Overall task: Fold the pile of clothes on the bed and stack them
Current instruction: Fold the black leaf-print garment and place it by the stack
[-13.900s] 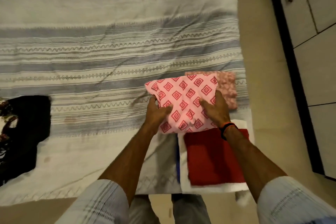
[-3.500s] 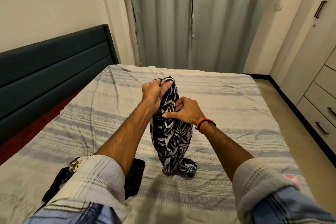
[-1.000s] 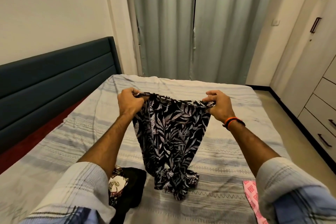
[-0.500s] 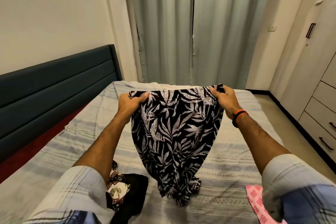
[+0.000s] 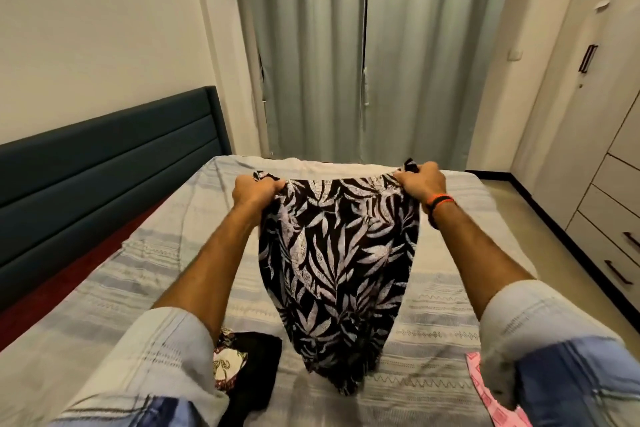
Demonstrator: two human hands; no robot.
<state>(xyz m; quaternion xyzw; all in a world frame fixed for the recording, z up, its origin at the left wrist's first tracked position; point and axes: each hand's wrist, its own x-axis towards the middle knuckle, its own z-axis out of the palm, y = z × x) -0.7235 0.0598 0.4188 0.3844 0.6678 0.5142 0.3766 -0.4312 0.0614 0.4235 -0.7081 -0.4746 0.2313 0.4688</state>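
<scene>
The person is holding the leaf-print garment (image 5: 337,260) up over the middle of the bed (image 5: 446,315), the left hand (image 5: 254,189) and right hand (image 5: 420,180) each pinching a top corner in a curled grip, its lower end just brushing the cover. It is not yet folded. A dark unfolded piece (image 5: 247,371) is lying at the near edge, and a pink patterned cloth (image 5: 485,392) is showing at the near right corner. I judge the folding partly done.
</scene>
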